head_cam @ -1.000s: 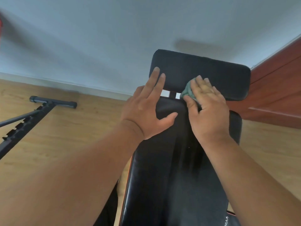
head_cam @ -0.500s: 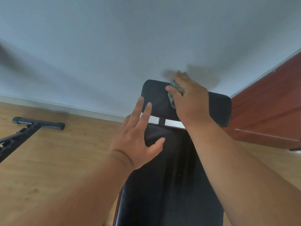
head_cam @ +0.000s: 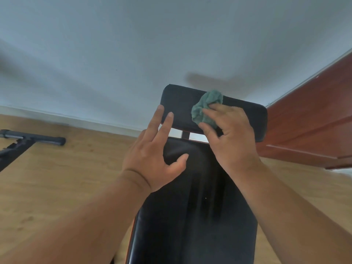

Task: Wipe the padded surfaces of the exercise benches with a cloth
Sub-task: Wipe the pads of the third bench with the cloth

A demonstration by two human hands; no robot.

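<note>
The right hand (head_cam: pixel 230 138) pinches the bunched green cloth (head_cam: pixel 206 107) against the far head pad (head_cam: pixel 179 109) to scrub it, while the left hand (head_cam: pixel 158 155), fingers straight, presses the near back pad (head_cam: pixel 190 216), apparently steadying the bench.

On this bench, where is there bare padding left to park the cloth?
Free: the long pad below both hands, and the head pad's left end. Crowded: the head pad's middle, where the right hand pinches the cloth, with the left hand beside.
</note>
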